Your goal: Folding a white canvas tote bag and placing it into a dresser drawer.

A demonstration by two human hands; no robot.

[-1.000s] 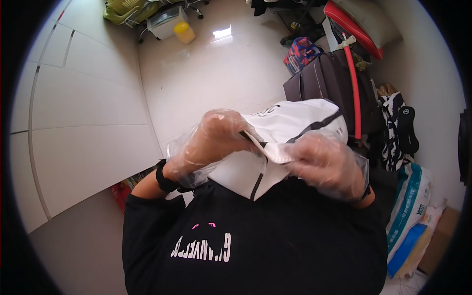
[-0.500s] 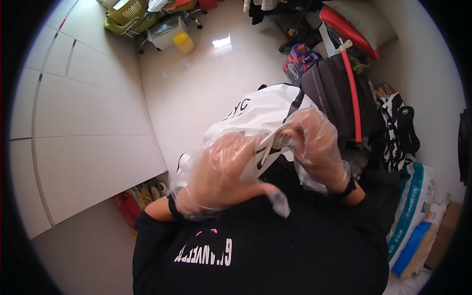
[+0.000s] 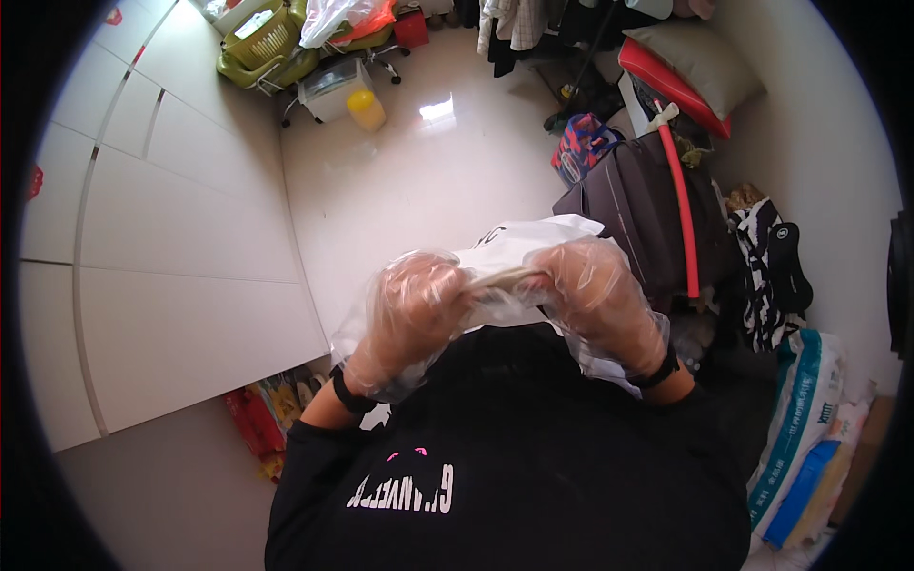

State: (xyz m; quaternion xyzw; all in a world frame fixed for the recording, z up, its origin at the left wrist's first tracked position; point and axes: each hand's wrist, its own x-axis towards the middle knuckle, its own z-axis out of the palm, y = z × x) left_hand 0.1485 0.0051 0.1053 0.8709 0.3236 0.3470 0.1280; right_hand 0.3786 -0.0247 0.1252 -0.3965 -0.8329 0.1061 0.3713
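Note:
A white garment [image 3: 543,231] with dark printing hangs in front of my chest, its upper edge stretched between both hands. My left hand [image 3: 419,297], in a loose clear plastic glove, is closed on the left end of that edge. On the other side my right hand [image 3: 595,297], gloved the same way, grips the right end. Both hands are at about the same height, with a short band of cloth taut between them. Most of the garment below is hidden behind my hands and arms, so its exact kind is not plain.
White cabinets [image 3: 190,219] line the left. A dark suitcase [image 3: 638,209] stands at right, with a red tube [image 3: 679,205] across it and a cushion [image 3: 700,71] behind. Large packages [image 3: 795,428] lie lower right. A clear bin [image 3: 328,90] and yellow-lidded container [image 3: 366,110] stand far left.
My left hand was spread and blurred, its thumb pointing right; now it is closed on the garment's edge. The garment's printed front has dropped lower, and its edge is pulled straight between my hands.

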